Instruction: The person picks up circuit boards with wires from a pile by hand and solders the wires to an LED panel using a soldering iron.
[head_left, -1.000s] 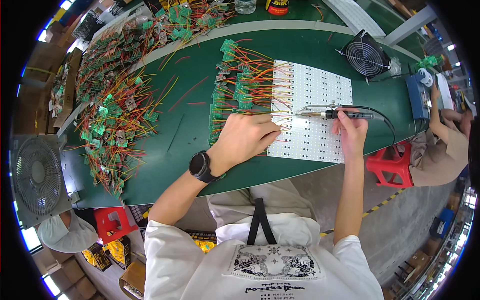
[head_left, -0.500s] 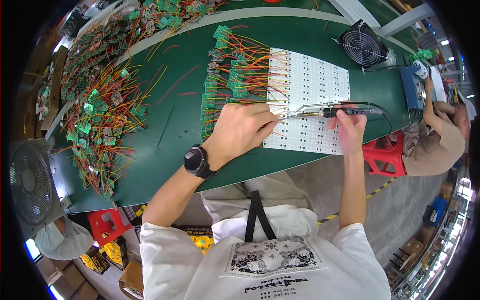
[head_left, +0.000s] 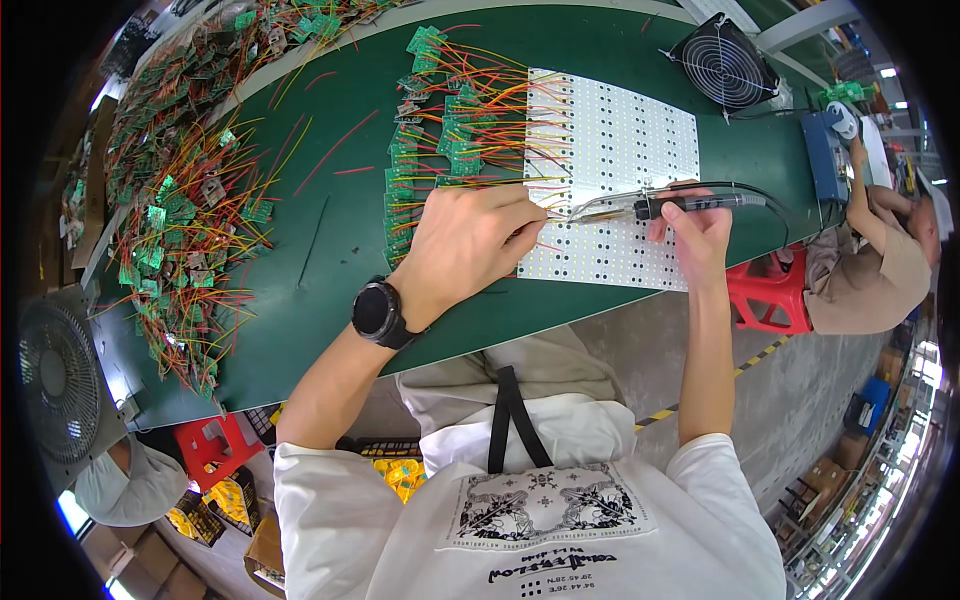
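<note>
My right hand (head_left: pixel 700 240) is closed around the black handle of a soldering iron (head_left: pixel 650 208). A thin metal tube and a black cable run along the iron. Its tip points left, down at a white LED panel (head_left: pixel 640 140) with rows of small dots. My left hand (head_left: pixel 470 245), with a black watch at the wrist, is pinched on a thin wire over the panel's left edge, close to the iron's tip; the fingers partly hide the wire. Small green circuit boards (head_left: pixel 400 165) lie in rows left of the panel, their red and yellow wires (head_left: pixel 495 110) reaching onto it.
A large heap of wired circuit boards (head_left: pixel 180 220) covers the left of the green table (head_left: pixel 330 230). A black fan (head_left: pixel 722 75) and a blue box (head_left: pixel 824 155) stand at the right. Another person (head_left: pixel 870 260) sits beyond a red stool (head_left: pixel 770 295). A grey fan (head_left: pixel 60 375) is at far left.
The view has shifted slightly, so the table and panel sit higher and further left. The iron's tip and my left fingertips stay close together over the panel's left edge.
</note>
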